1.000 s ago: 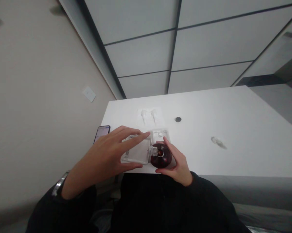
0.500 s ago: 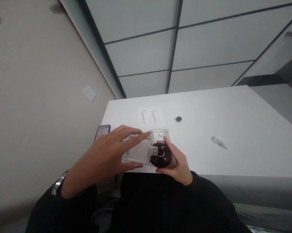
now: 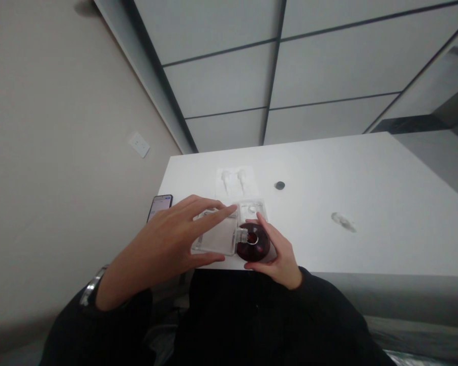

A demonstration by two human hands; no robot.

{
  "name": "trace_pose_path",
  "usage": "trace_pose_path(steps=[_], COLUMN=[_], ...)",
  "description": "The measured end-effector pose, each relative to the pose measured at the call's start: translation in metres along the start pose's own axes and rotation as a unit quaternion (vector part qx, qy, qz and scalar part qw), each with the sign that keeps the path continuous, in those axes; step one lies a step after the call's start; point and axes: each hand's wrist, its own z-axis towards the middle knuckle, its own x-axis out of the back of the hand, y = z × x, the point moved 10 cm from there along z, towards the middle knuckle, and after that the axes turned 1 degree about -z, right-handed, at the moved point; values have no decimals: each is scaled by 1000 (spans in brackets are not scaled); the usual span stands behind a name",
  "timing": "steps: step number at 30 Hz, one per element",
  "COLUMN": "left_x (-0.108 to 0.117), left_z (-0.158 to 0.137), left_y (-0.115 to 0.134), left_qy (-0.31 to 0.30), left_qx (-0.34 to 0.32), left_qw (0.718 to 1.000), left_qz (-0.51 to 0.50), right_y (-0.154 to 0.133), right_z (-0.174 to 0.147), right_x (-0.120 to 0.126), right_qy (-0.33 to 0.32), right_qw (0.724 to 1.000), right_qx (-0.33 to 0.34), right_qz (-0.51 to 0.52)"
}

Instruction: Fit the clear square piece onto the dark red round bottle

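Note:
My left hand [image 3: 179, 229] grips a clear square bottle [image 3: 218, 238], tipped on its side with its threaded neck pointing right. That neck rests over the open mouth of a dark red-brown round bottle [image 3: 258, 250]. Around the round bottle's right side, my right hand [image 3: 280, 256] is wrapped, thumb and fingers on either side. Just behind the round bottle stands a second clear square bottle [image 3: 253, 207], upright on the table. Whether liquid runs between the two bottles is too small to tell.
On the white table [image 3: 312, 244], two pump heads [image 3: 234, 179] lie on a white sheet. A grey round cap [image 3: 279, 185] sits to their right, and a crumpled clear item [image 3: 343, 221] farther right. A phone [image 3: 159, 206] lies at the left edge beside the wall.
Both hands and both held bottles keep nearly the same position. The whole view has shifted very slightly.

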Motion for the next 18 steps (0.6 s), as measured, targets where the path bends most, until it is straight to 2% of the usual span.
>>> trace_pose_path(steps=[18], left_x=[3], left_z=[3], left_y=[5], left_qy=[0], left_qx=[-7], left_qw=[1000], left_qz=[3], right_y=[-3], right_z=[1], right_x=[3], right_qy=[14], right_qw=[1000], right_qx=[10], right_qz=[18])
